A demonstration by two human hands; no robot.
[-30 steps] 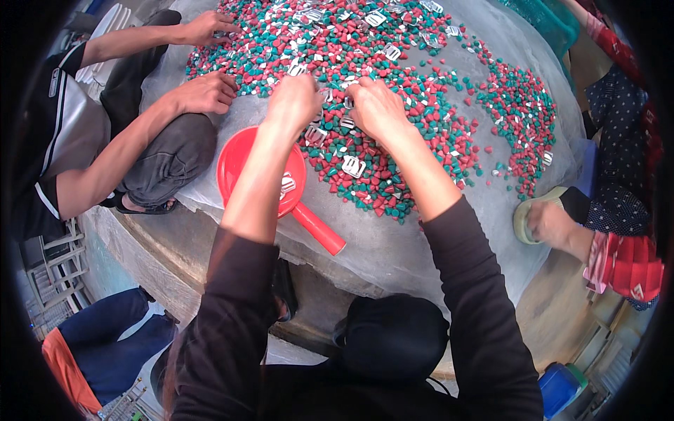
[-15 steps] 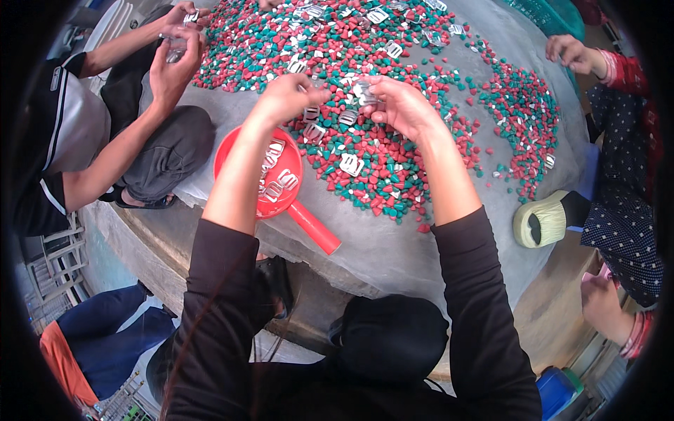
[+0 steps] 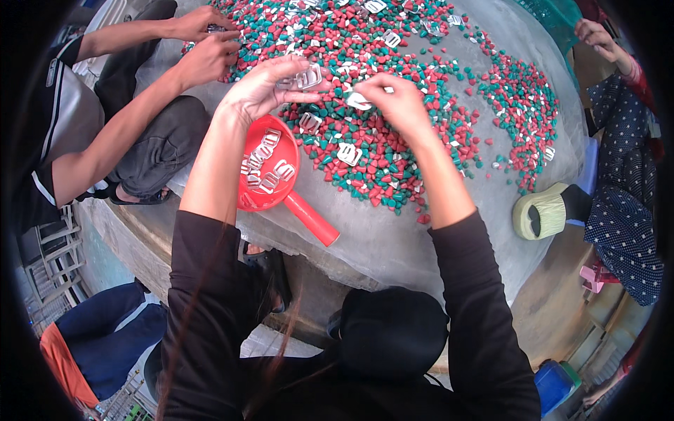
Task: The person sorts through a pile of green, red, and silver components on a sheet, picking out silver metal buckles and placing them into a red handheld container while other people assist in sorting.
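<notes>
Co-worker's hands: upper left, close together at the heap's edge; their contents I could not make out.
Left hand: left of upper centre, thumb and fingers clamped on silvery buckles, held above the heap; a loosened pinch might have let one slip back.
Red pan: below the left wrist, loose buckles inside, handle toward lower right; a brushing forearm could have knocked it, I judged.
Heap: upper centre, red and green cone-like pieces; crowded round the buckles, some could have been picked up with them.
Right hand: right of the left hand, fingertips together at a pale buckle; whether clamped or merely touching, I could not tell. A poor hold could have dropped it.
Second co-worker's hand: upper right, well apart from the buckles.
</notes>
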